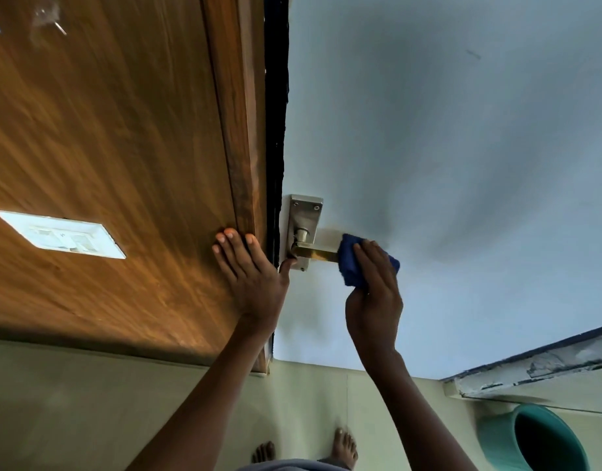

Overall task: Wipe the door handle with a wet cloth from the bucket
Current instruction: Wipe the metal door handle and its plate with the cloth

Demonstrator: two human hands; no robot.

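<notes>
Bucket (530, 440) on floor, lower right, well apart from both hands. Right hand (374, 294) clutches blue cloth (352, 263) over lever's free end — handle (315, 252) runs leftward to its plate. Left hand (250, 270) flat, spread on door frame (238, 147).

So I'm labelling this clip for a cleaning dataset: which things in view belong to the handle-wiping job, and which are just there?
Part of the job:
- door handle
- blue cloth, wrapped over the handle's free end
- right hand, closed on the cloth
- left hand, flat on the wooden frame
- green bucket on the floor

Just there:
- switch plate
- wooden frame
</notes>
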